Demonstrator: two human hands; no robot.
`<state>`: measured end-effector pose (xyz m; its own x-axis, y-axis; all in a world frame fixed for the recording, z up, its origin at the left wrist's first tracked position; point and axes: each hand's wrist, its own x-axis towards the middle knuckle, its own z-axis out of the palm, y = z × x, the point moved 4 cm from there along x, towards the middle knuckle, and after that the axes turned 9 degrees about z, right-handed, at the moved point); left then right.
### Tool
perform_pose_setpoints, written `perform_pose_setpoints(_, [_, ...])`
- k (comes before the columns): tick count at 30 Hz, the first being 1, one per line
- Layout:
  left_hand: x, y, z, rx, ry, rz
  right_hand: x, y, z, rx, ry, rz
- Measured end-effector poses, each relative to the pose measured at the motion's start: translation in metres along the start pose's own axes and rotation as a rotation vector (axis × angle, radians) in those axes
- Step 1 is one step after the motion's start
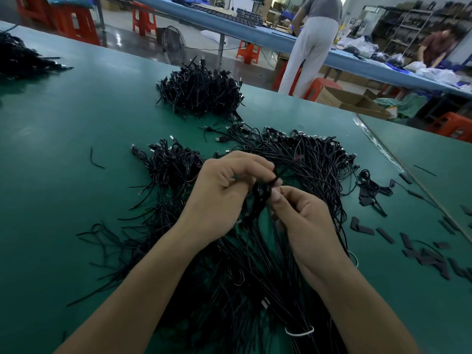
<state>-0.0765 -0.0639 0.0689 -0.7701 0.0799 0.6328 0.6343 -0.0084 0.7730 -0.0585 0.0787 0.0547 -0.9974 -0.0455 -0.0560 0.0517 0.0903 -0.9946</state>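
A flat green work table [76, 123] carried a wide spread of loose black cables [314, 162], a tangled heap of coiled black cables [201, 90] farther back, and short flat black strips [362, 229] scattered at right.

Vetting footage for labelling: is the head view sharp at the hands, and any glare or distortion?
Head view: left hand and right hand gripping the black cable are reasonably sharp; far shelves look soft; wide-angle bowing tilts the green table; light glares off the floor.

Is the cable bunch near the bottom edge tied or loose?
Tied: a white tie cinches the bunch there; farther up, its cables fan apart.
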Motion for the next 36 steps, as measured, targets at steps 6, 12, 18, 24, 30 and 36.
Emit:
perform_pose_setpoints(6, [-0.005,-0.003,0.011,0.105,-0.083,-0.092,0.007,0.001,-0.007,0.051,0.085,-0.014])
perform_pose_setpoints(12, [-0.01,-0.001,0.017,0.223,-0.142,-0.081,0.008,-0.002,-0.014,0.118,0.195,-0.049])
perform_pose_setpoints(18, [-0.011,-0.003,0.024,0.121,-0.153,-0.21,0.0,-0.012,-0.01,0.078,0.198,-0.171])
perform_pose_setpoints(24, [-0.013,-0.004,0.017,0.028,-0.099,-0.282,-0.001,-0.017,-0.005,0.041,0.099,-0.184])
perform_pose_setpoints(30, [-0.01,0.002,0.018,-0.055,-0.022,-0.179,0.004,-0.001,-0.006,0.037,0.099,-0.065])
perform_pose_setpoints(36, [-0.01,-0.011,0.012,-0.044,-0.01,-0.179,0.004,0.007,-0.006,0.177,0.021,0.012])
